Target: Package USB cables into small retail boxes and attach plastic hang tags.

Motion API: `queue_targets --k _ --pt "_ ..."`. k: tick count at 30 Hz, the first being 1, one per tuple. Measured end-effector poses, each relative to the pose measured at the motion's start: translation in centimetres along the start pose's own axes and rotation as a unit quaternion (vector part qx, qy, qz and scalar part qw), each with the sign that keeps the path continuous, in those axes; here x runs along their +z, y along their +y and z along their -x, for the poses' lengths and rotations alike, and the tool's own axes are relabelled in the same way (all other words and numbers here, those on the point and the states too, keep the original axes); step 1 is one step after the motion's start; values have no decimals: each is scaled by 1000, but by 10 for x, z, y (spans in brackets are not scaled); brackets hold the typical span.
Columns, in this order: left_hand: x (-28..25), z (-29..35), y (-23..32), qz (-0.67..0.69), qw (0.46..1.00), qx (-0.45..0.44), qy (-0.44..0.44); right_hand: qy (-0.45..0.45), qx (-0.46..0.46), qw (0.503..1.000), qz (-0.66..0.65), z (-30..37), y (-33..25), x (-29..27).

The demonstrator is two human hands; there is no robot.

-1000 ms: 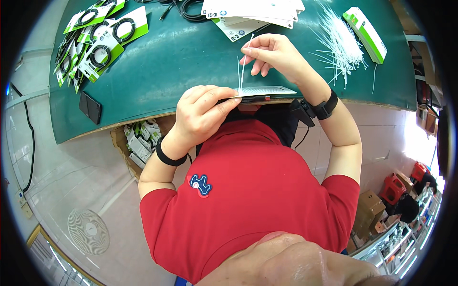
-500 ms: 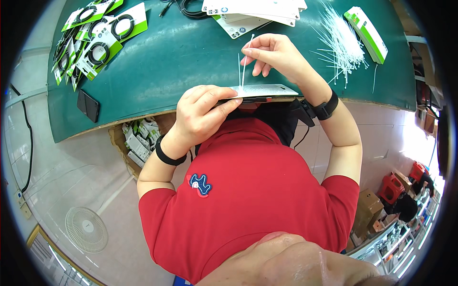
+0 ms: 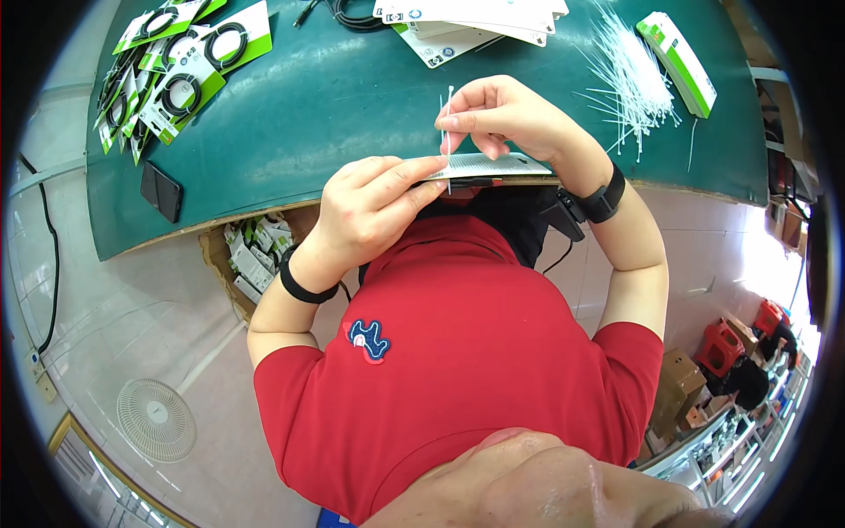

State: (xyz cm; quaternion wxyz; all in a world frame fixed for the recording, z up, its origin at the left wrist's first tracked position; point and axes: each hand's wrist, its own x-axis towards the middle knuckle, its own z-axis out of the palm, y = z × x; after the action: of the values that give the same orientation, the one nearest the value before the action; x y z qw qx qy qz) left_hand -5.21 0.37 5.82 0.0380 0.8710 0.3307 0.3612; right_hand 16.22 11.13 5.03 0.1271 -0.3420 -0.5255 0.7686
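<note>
At the table's near edge, my left hand is closed on the left end of a white backing card, which lies nearly flat. Something black, apparently a cable, shows along the card's underside. Just above the card, my right hand pinches an upright white cable tie between thumb and fingertips. A thin white tip shows below the card's near edge, in line with this tie. A second thin white strand stands close beside it. My left fingers hide where the strands meet the card.
On the green table lie carded black cables at left and a phone near the edge. Stacked white cards lie at the back. Loose cable ties and a green-white pack are at right. A box stands below.
My right hand has come down and slightly left, lowering the cable tie toward the card. A white tip now shows below the card. My left hand keeps its grip.
</note>
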Motion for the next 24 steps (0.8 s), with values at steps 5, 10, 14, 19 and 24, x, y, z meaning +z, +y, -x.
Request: queue_targets --k 5,10,14,19,24 --pt "-4 -11 -4 3 999 21 -42 -1 3 1000 -23 -7 7 -4" --pt "2 -10 -16 66 997 44 -16 -30 27 999 -6 -8 13 -1" --pt "4 -12 -17 66 997 38 -8 120 -115 975 146 2 5 -6" --pt "5 -12 -21 71 997 30 1 59 -358 870 333 44 -23 7" --pt "7 -10 -25 56 998 39 15 131 -484 693 519 36 -7 36"
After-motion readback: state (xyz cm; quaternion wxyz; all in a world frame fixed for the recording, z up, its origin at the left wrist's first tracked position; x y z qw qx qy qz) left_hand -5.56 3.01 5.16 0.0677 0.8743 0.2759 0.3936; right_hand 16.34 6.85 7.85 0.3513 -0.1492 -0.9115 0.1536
